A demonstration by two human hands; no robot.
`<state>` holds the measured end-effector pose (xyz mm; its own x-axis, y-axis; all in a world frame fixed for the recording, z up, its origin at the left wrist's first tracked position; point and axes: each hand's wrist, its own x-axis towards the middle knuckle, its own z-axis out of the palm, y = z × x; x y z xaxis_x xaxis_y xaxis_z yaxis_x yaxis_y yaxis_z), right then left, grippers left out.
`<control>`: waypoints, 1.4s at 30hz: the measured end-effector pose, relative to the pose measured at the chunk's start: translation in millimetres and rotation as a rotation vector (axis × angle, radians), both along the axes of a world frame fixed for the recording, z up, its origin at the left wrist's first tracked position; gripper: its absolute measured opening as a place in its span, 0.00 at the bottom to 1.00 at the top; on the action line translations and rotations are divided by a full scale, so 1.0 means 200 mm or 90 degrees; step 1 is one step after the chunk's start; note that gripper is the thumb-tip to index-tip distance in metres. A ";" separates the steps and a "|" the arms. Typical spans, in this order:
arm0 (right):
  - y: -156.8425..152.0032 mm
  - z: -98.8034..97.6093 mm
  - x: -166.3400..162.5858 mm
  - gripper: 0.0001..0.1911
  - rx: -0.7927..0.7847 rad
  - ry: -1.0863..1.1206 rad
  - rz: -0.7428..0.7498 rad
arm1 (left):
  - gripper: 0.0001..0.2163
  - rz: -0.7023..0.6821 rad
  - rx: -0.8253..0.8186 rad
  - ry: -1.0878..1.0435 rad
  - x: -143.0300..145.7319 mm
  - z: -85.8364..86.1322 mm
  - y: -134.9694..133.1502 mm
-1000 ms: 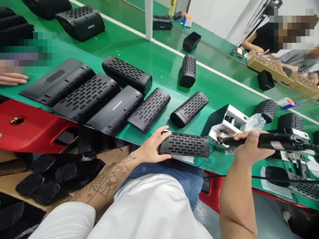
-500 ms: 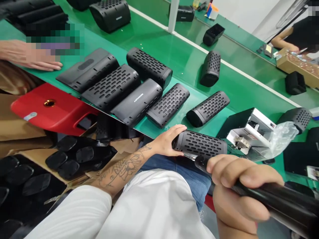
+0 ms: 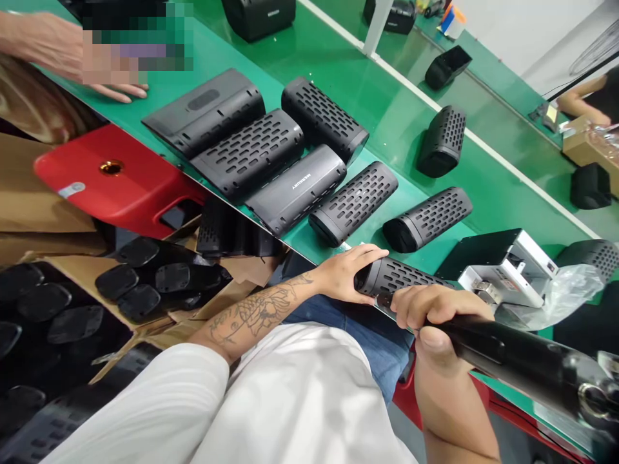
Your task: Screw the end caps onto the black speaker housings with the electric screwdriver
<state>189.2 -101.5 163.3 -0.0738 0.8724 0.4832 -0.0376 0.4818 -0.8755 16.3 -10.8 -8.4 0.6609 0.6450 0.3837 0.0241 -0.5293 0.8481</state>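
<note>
bracing a slotted speaker casing (image 3: pixel 403 276) at the surface's (image 3: pixel 206 45) near edge with the left hand (image 3: pixel 349 274) clamped around one end, likely for steadiness; gripping an electric screwdriver (image 3: pixel 512 354) in the right hand (image 3: pixel 442 312), aiming toward that end; working near a screw dispenser (image 3: pixel 527 283), probably for easy reach.

My tattooed left forearm (image 3: pixel 264 312) stretches forward, my left hand (image 3: pixel 351 274) cupped with thumb and fingers parted. Close by, my right hand (image 3: pixel 438 312) curls tight above my bare right forearm (image 3: pixel 454 399).
</note>
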 end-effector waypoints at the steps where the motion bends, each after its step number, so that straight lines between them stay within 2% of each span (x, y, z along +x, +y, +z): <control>1: 0.00 0.00 0.00 0.13 0.003 -0.001 0.005 | 0.58 0.002 -0.004 0.008 0.00 0.00 0.00; 5: 0.03 0.00 -0.01 0.14 0.027 -0.004 0.021 | 0.58 0.007 -0.003 0.016 0.00 0.01 -0.02; 12: 0.03 -0.05 -0.02 0.13 -0.003 0.007 0.082 | 0.58 0.022 0.036 0.017 -0.01 0.01 -0.01; 14: -0.01 -0.03 -0.01 0.13 -0.017 -0.001 0.077 | 0.57 0.045 0.068 0.018 -0.01 -0.01 -0.04; 16: -0.06 0.02 0.04 0.12 -0.008 0.014 0.032 | 0.58 0.099 0.104 0.036 -0.02 -0.04 -0.13; 18: -0.11 0.09 0.16 0.14 0.025 0.046 -0.071 | 0.62 0.174 0.147 0.056 -0.05 -0.08 -0.26; 20: -0.12 0.15 0.35 0.18 0.080 0.063 -0.247 | 0.61 0.202 0.221 0.046 -0.10 -0.12 -0.41; 21: -0.11 0.17 0.45 0.22 0.121 0.041 -0.356 | 0.56 0.198 0.261 0.032 -0.12 -0.14 -0.48; 22: -0.08 0.18 0.56 0.27 0.183 0.036 -0.500 | 0.49 0.183 0.304 0.012 -0.14 -0.15 -0.54; 23: -0.05 0.17 0.67 0.28 0.203 0.035 -0.638 | 0.43 0.162 0.346 -0.006 -0.15 -0.15 -0.58; 24: -0.01 0.16 0.77 0.26 0.204 0.035 -0.689 | 0.37 0.133 0.380 -0.019 -0.15 -0.15 -0.61; 25: 0.03 0.14 0.85 0.25 0.206 0.039 -0.734 | 0.32 0.100 0.408 -0.025 -0.14 -0.13 -0.63; 27: 0.11 0.07 0.97 0.23 0.190 0.043 -0.754 | 0.24 0.020 0.462 -0.010 -0.08 -0.06 -0.62; 29: 0.15 -0.01 1.03 0.23 0.165 0.037 -0.748 | 0.19 -0.053 0.533 0.029 0.01 0.05 -0.57; 31: 0.15 -0.07 1.04 0.23 0.132 0.024 -0.723 | 0.19 -0.115 0.607 0.100 0.12 0.20 -0.49; 33: 0.13 -0.10 1.02 0.23 0.114 0.018 -0.694 | 0.25 -0.180 0.621 0.213 0.23 0.36 -0.38; 36: 0.06 -0.08 0.98 0.23 0.131 0.030 -0.670 | 0.43 -0.264 0.557 0.387 0.36 0.53 -0.24; 38: 0.01 -0.04 0.96 0.24 0.162 0.042 -0.662 | 0.50 -0.243 0.530 0.458 0.42 0.58 -0.18; 42: -0.06 0.03 0.98 0.26 0.207 0.060 -0.651 | 0.51 -0.078 0.488 0.515 0.46 0.58 -0.16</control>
